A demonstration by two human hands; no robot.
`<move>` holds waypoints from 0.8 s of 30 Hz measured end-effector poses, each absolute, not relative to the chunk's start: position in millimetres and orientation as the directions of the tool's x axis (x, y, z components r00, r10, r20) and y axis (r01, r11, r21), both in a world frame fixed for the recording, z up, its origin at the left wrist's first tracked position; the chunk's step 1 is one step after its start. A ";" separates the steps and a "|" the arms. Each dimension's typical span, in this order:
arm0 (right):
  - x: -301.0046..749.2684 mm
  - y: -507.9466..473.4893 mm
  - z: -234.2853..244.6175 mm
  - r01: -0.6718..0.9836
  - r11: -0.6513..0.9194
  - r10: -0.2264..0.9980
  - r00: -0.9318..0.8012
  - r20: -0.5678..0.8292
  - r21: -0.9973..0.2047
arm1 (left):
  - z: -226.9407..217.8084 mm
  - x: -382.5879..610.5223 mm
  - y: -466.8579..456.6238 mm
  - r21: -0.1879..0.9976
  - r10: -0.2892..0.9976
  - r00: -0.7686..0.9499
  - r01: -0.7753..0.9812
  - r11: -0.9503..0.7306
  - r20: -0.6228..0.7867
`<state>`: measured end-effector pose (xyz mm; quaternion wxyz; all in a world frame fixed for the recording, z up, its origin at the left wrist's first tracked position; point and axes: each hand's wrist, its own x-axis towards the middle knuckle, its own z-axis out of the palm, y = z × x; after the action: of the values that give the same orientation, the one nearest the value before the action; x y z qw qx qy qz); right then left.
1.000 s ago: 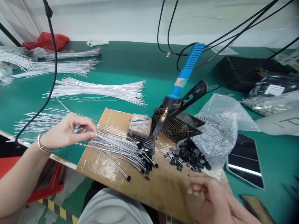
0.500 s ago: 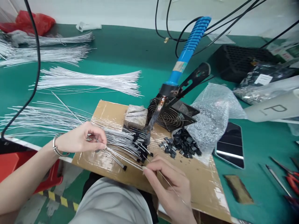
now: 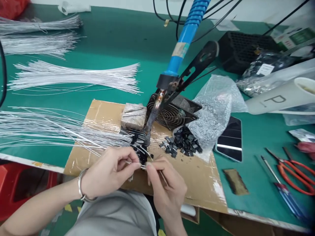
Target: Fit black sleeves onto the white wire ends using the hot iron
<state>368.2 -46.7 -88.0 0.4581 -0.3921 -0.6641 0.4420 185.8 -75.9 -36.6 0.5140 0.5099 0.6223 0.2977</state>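
Observation:
My left hand [image 3: 110,172] pinches a thin light-grey wire, thumb and forefinger together, just in front of a pile of such wires [image 3: 73,131]. Right beside it, the fingertips of my right hand [image 3: 168,185] close on the end of that wire; a thin strand also passes through its fingers. Exactly what sits between the fingertips is mostly hidden. Black pieces [image 3: 140,152] cap the wire ends behind my hands. Above them, a blue-handled soldering iron [image 3: 180,49] slants down in a dark clamp. Loose black pieces [image 3: 188,141] lie heaped to the right.
A cardboard sheet [image 3: 197,183] covers the green table's front. On it are a greyish block [image 3: 133,116] and bubble wrap [image 3: 214,111]. Rightward lie a phone [image 3: 229,139], a brown pad [image 3: 235,181], a screwdriver [image 3: 286,193] and orange-handled scissors [image 3: 295,173]. More wire bundles [image 3: 76,77] lie back left.
My left hand has moved right, bringing its fingertips against those of my right hand. The wire with the black end is now largely covered by my hands. The view has shifted slightly.

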 end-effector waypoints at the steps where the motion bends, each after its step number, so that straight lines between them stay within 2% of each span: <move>1: 369.3 -46.6 -89.1 0.055 0.208 0.961 -0.195 0.194 -0.977 | -36.2 185.5 -74.4 0.905 0.937 0.033 0.273 0.328 -0.349; 3: 372.0 -44.9 -91.3 -0.121 0.015 0.993 -0.118 0.029 -0.992 | -34.1 184.8 -71.8 0.916 0.932 0.008 0.190 0.354 -0.362; 5: 374.1 -42.7 -93.1 -0.270 -0.119 0.980 -0.183 -0.071 -0.956 | -32.1 184.4 -69.8 0.920 0.929 -0.002 0.140 0.366 -0.370; 7: 373.9 -41.9 -93.8 -0.302 -0.196 0.962 -0.245 -0.123 -0.933 | -31.1 184.3 -68.6 0.921 0.927 -0.018 0.112 0.373 -0.374; 17: 358.1 -49.6 -73.4 -0.044 -0.108 0.977 -0.190 -0.098 -0.993 | -32.2 185.4 -67.8 0.944 0.951 -0.056 0.118 0.310 -0.305; 24: 357.9 -50.7 -71.0 0.001 -0.081 0.980 -0.184 -0.080 -0.997 | -31.9 187.9 -67.6 0.952 0.962 -0.077 0.144 0.269 -0.260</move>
<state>357.9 -50.7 -71.0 0.4328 -0.4698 -0.5217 0.5655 187.9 -67.6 -31.9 0.5082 0.4509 0.6134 0.4027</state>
